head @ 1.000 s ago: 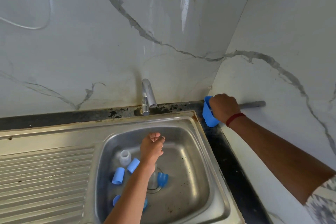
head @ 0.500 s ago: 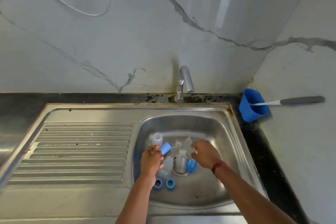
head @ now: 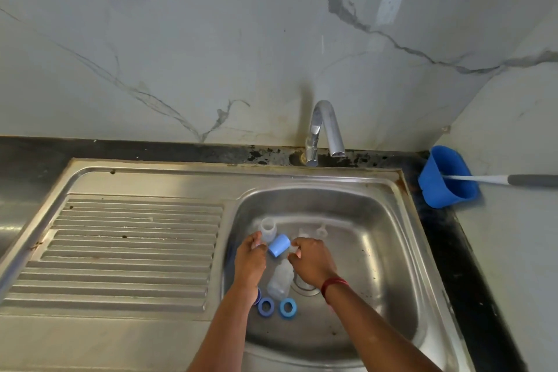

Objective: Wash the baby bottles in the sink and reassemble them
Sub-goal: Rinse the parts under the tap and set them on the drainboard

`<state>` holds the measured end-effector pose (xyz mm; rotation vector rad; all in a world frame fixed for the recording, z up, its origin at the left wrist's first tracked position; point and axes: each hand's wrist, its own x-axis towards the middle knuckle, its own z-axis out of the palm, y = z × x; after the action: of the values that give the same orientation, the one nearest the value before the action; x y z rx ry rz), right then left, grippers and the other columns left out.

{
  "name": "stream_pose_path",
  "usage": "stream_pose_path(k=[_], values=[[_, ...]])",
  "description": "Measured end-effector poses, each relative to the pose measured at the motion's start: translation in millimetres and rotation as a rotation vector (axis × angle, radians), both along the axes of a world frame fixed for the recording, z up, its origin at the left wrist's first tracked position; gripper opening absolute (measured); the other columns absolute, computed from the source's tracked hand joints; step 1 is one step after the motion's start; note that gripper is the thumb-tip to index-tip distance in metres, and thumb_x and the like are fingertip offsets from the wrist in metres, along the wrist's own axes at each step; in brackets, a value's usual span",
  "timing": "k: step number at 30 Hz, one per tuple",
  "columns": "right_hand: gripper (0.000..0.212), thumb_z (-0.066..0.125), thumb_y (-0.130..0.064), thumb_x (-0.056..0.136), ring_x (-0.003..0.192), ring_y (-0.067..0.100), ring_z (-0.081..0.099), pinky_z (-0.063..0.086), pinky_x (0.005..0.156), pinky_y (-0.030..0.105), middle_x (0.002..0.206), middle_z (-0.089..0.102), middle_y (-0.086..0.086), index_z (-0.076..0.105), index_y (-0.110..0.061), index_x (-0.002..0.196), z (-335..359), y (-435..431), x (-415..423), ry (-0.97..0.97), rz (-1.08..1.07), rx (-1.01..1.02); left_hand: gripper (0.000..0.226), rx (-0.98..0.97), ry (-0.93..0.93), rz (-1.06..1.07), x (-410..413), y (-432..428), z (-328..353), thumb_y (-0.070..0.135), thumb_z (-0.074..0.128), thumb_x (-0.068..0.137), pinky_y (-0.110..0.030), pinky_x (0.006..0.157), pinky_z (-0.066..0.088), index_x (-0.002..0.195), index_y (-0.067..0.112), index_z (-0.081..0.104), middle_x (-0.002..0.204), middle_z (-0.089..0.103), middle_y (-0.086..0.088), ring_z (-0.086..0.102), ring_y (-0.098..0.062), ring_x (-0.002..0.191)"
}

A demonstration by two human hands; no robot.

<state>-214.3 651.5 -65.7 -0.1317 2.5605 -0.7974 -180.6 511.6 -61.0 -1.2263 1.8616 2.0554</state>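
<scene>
In the steel sink [head: 392, 251] my left hand [head: 250, 263] pinches the lower end of a blue cap [head: 279, 245]. My right hand [head: 312, 264] is just right of the cap, fingers curled on a small clear piece that is hard to make out. One clear bottle [head: 268, 228] stands upright behind my left hand. Another clear bottle [head: 280, 279] lies between my wrists over the drain. Two blue rings [head: 266, 306] [head: 287, 307] lie flat near the front, and a third is half hidden by my left wrist. Two clear teats [head: 314, 231] sit at the back.
The faucet [head: 324, 130] arches over the basin's back edge, with no water running. A ribbed drainboard [head: 136, 251] spreads to the left. A blue cup [head: 447, 187] with a grey-handled brush [head: 519, 180] stands on the dark counter at the right corner.
My right hand left the blue cup at the corner and came down into the sink. Both hands have closed in around the blue cap. The view tilted down.
</scene>
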Motion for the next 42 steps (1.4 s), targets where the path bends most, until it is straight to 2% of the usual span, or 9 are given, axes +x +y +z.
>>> stream_pose_path(k=[5,17,23,27,29,32,36,40,42], values=[[0.040,0.059,-0.029,0.092,0.115,0.023,0.059,0.048,0.095,0.031,0.128,0.063,0.006,0.060,-0.016,0.130,-17.7,-18.0,-16.4,-0.001,0.012,-0.019,0.041,-0.028,-0.020,-0.009,-22.2,-6.0,-14.4,0.008,0.047,0.098,-0.048,0.107,0.043,0.138,0.014,0.056,0.129,0.060,-0.002,0.054,-0.022,0.118],[0.036,0.058,-0.021,0.093,0.114,0.025,0.059,0.048,0.096,0.034,0.127,0.062,0.010,0.059,-0.011,0.128,-50.5,-27.3,-48.4,-0.022,0.036,-0.036,0.036,-0.024,-0.041,-0.012,-35.2,-16.6,-45.4,0.010,0.055,0.096,-0.047,0.105,0.047,0.129,0.022,0.060,0.115,0.061,0.008,0.056,-0.017,0.113],[0.006,0.065,-0.021,0.093,0.071,0.015,0.066,0.054,0.068,0.025,0.080,0.069,-0.003,0.071,-0.020,0.094,-21.6,7.2,-84.7,0.477,-0.474,-0.330,0.037,-0.164,0.004,-0.049,-48.7,-17.5,-40.1,0.007,0.061,0.093,-0.031,0.091,0.048,0.128,0.016,0.060,0.116,0.064,0.003,0.061,-0.017,0.108],[0.029,0.062,-0.033,0.094,0.074,0.012,0.063,0.054,0.065,0.021,0.094,0.068,0.004,0.069,-0.006,0.102,8.5,21.1,-123.6,0.757,-0.372,-0.399,0.027,-0.345,0.116,-0.120,-62.0,-6.6,-28.4,0.010,0.060,0.090,-0.037,0.087,0.052,0.113,0.022,0.065,0.110,0.068,0.003,0.065,-0.020,0.098],[0.053,0.052,-0.052,0.094,0.077,0.022,0.065,0.056,0.068,0.034,0.106,0.068,0.012,0.067,-0.004,0.110,7.9,20.3,-142.8,0.688,-0.309,-0.294,0.027,-0.340,0.173,-0.190,-70.8,-0.1,-22.0,0.008,0.059,0.090,-0.037,0.085,0.053,0.103,0.031,0.064,0.102,0.070,0.005,0.066,-0.017,0.091],[0.071,0.035,-0.064,0.091,0.097,0.025,0.063,0.053,0.081,0.029,0.129,0.058,0.011,0.056,-0.012,0.134,-1.0,21.2,-161.8,0.532,-0.186,-0.153,0.032,-0.269,0.186,-0.262,-83.5,4.5,-19.0,0.008,0.058,0.088,-0.040,0.079,0.053,0.095,0.039,0.061,0.089,0.070,0.004,0.064,-0.016,0.078],[0.064,0.029,-0.042,0.090,0.135,0.027,0.042,0.043,0.108,0.037,0.150,0.038,0.011,0.044,-0.013,0.145,-11.3,38.2,-177.4,0.502,0.046,-0.050,0.023,-0.273,0.184,-0.292,-94.8,4.9,-21.1,0.021,0.054,0.078,-0.039,0.067,0.049,0.092,0.038,0.061,0.082,0.069,0.002,0.057,-0.017,0.066],[0.086,0.045,0.009,0.079,0.138,0.037,0.033,0.048,0.094,0.050,0.154,0.028,0.016,0.029,-0.031,0.153,11.3,52.0,-183.3,0.637,0.374,0.116,0.025,-0.284,0.158,-0.254,-96.2,6.2,-22.9,0.010,0.056,0.085,-0.041,0.066,0.049,0.094,0.032,0.063,0.082,0.069,-0.007,0.056,-0.020,0.064],[0.087,0.050,0.010,0.082,0.133,0.043,0.034,0.046,0.092,0.054,0.149,0.030,0.023,0.028,-0.034,0.154,31.6,49.7,-182.1,0.645,0.437,0.198,0.028,-0.282,0.141,-0.225,-91.9,6.6,-24.6,0.004,0.055,0.088,-0.039,0.068,0.049,0.094,0.030,0.063,0.081,0.068,-0.008,0.056,-0.019,0.065]])
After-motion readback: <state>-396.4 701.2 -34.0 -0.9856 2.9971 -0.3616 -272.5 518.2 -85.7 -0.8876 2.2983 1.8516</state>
